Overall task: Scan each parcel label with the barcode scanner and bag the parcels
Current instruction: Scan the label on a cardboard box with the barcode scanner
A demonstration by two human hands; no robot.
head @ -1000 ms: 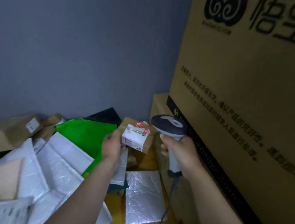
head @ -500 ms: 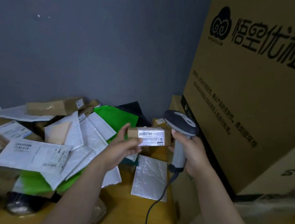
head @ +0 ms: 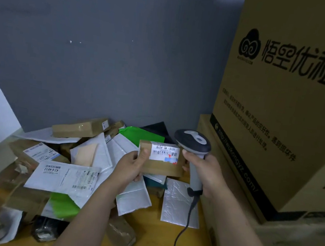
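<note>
While the left hand (head: 132,166) pinches the small brown parcel (head: 162,168) by its 9 o'clock end, thumb on the front and fingers curled behind, the white label (head: 164,153) faces up toward the camera. The right hand (head: 205,171) is wrapped fully round the handle of the barcode scanner (head: 193,140), whose head sits just beside the parcel at its 2 o'clock corner. The main risk, as I judge it, is a missed read: the scanner's head looks to be alongside the label rather than aimed across it, and so close that the barcode may fall outside the beam. The label also carries a coloured smear near its lower edge, which could spoil the scan. A one-ended pinch may let the parcel swing or drop into the heap of mailers (head: 93,155) at 9 o'clock, mixing it with unscanned ones. The cable (head: 184,226) trails toward 6 o'clock and could snag. No bag is in view.
</note>
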